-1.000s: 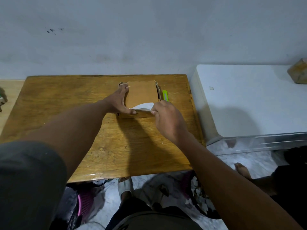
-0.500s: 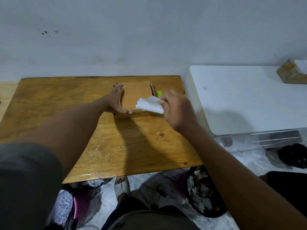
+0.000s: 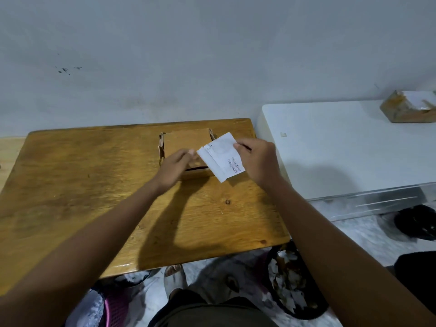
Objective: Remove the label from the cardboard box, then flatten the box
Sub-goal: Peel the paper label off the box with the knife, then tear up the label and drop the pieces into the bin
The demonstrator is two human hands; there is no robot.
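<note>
A small brown cardboard box lies on the wooden table near its far edge, its top face bare. A white label with a barcode is lifted free of the box and held in the air above the box's right side. My right hand pinches the label's upper right edge. My left hand hovers over the box's front, its fingertips at the label's left corner. The front part of the box is hidden behind both hands.
A white table stands to the right, with another taped cardboard parcel at its far right corner. Under the wooden table's near right corner a dark bin holds torn paper scraps. A grey wall rises behind.
My right hand has peeled the label fully off the box and raised it. My left hand has left the box's left side and moved to the label's corner.
</note>
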